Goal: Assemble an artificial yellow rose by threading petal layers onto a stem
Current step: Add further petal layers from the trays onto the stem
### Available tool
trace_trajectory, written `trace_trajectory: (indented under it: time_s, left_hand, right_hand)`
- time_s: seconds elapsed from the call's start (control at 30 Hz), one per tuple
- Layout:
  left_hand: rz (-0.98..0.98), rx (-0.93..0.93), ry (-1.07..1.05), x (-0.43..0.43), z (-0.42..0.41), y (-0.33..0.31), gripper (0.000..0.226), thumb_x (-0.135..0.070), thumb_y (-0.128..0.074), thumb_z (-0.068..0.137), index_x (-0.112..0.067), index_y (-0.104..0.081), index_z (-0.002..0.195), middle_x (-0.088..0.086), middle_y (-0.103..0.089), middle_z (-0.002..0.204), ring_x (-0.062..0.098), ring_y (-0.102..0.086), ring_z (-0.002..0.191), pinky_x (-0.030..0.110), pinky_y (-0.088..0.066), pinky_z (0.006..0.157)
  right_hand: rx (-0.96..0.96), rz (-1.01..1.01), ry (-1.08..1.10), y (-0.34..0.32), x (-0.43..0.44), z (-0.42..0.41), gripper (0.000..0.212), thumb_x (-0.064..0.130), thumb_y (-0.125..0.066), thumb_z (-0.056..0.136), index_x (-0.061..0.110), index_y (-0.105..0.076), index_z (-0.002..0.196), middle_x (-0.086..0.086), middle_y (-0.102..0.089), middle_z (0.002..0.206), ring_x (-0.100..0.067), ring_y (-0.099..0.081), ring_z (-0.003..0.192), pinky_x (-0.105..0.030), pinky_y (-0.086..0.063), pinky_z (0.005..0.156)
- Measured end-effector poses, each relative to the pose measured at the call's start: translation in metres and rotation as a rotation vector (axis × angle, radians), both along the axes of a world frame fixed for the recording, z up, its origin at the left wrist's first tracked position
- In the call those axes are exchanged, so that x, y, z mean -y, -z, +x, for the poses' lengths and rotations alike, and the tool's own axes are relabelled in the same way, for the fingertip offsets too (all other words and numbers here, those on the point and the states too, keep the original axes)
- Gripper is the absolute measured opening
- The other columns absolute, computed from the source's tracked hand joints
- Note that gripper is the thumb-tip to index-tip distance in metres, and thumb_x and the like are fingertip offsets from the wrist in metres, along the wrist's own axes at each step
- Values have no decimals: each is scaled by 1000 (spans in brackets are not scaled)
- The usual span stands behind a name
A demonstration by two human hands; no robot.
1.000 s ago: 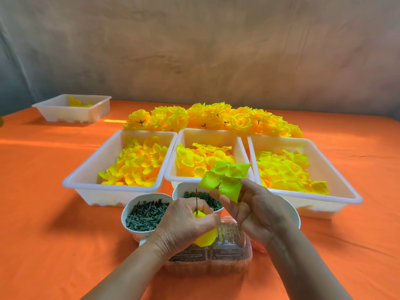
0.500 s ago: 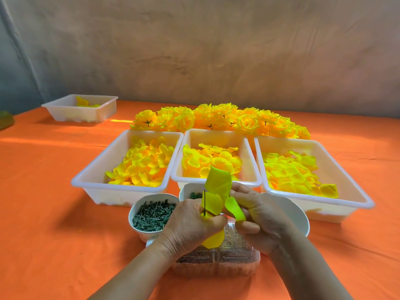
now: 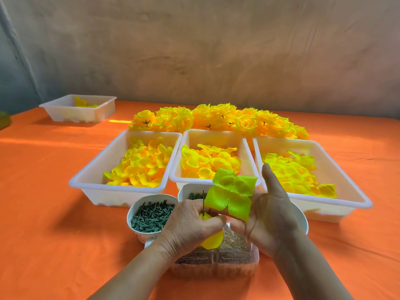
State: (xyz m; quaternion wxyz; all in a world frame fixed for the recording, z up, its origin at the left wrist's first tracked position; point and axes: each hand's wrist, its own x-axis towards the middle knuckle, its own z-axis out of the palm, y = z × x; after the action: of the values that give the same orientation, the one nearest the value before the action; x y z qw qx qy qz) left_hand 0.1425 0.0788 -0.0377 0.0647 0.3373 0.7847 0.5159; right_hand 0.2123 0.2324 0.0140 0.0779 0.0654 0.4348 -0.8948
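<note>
Fingers (image 3: 216, 220) pinch stem (image 3: 203, 199) — upright, seemingly — beside petal layer (image 3: 231, 195).

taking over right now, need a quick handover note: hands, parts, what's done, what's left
Left hand: grips the yellow bud, with the thin stem pointing up out of the fist.
Right hand: holds a four-lobed petal layer just right of the stem tip, thumb raised.
Done: the bud seems to be on the stem; finished roses are piled behind the petal trays.
Left: thread this layer onto the stem, then probably more layers from the trays.
</note>
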Motion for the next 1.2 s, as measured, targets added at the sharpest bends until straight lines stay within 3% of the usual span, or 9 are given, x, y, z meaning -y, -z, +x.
trace_trajectory:
  time_s: [0.07, 0.17, 0.3, 0.53, 0.7, 0.8, 0.87, 1.0, 1.2]
  left_hand:
    - [10, 2, 2, 0, 0, 0, 32, -45, -65, 77, -16, -74, 85, 11, -66, 72, 20, -55, 62, 43, -50, 62]
    - [12, 7, -2, 0, 0, -1, 36, -52, -63, 76, -18, -73, 82, 1, -61, 62, 8, -48, 59, 36, -46, 57]
    - [0, 27, -43, 0, 1, 0, 34, -51, -63, 74, -18, -72, 79, -8, -57, 58, 10, -47, 55, 36, -45, 55]
    - [0, 77, -69, 0, 0, 1, 30, -57, -63, 61, -28, -67, 65, -1, -58, 56, 13, -47, 54, 33, -42, 54]
    - [-13, 8, -91, -2, -2, 4, 21, -53, -62, 63, -35, -68, 71, 15, -70, 71, 13, -45, 59, 41, -50, 61]
    - [-15, -44, -100, -1, -1, 4, 18, -52, -58, 63, -36, -61, 55, -8, -39, 44, 9, -26, 48, 30, -31, 47]
    - [-18, -97, -88, 0, 0, 1, 17, -50, -58, 64, -39, -56, 50, -9, -27, 41, 9, -21, 46, 18, -24, 44]
    - [-27, -145, -97, 0, 0, -2, 22, -39, -65, 70, -39, -54, 50, -9, -26, 46, 11, -20, 50, 21, -24, 45]
    - [-43, -166, -65, -1, 2, -5, 21, -34, -63, 71, -32, -57, 52, -5, -42, 47, 12, -29, 49, 28, -30, 48]
  right_hand:
    - [2, 54, 22, -1, 1, 1, 66, 64, -48, 83, 11, -71, 115, -21, -69, 114, -31, -72, 78, -29, -54, 47]
    - [-6, 114, 144, -2, 5, 2, 26, 21, -65, 76, 10, -76, 97, -18, -73, 101, -27, -73, 71, -26, -54, 43]
    - [-50, 173, 235, -3, 9, -1, 22, -7, -55, 85, 3, -70, 98, -15, -74, 93, -26, -73, 73, -24, -56, 50]
    - [-184, 317, 234, -5, 20, -6, 20, 0, -60, 87, 4, -70, 104, -19, -72, 101, -25, -70, 80, -27, -58, 68]
    - [-265, 696, 321, -11, 29, -4, 7, 11, -70, 82, 16, -74, 85, -12, -72, 80, -22, -67, 73, -49, -56, 83]
    - [-321, 841, 333, -15, 33, 0, 9, 25, -66, 72, 22, -73, 78, -5, -67, 66, -16, -65, 67, -42, -55, 74]
    - [-332, 891, 313, -15, 34, 2, 10, 29, -65, 73, 25, -73, 76, -2, -65, 63, -13, -64, 65, -35, -52, 69]
    - [-335, 892, 304, -15, 34, 1, 7, 19, -68, 82, 22, -72, 77, 3, -61, 62, -12, -66, 62, -28, -52, 64]
    - [-426, 1097, 463, -15, 36, 1, 10, 25, -63, 81, 16, -67, 79, -12, -57, 65, -30, -51, 62, -41, -44, 56]
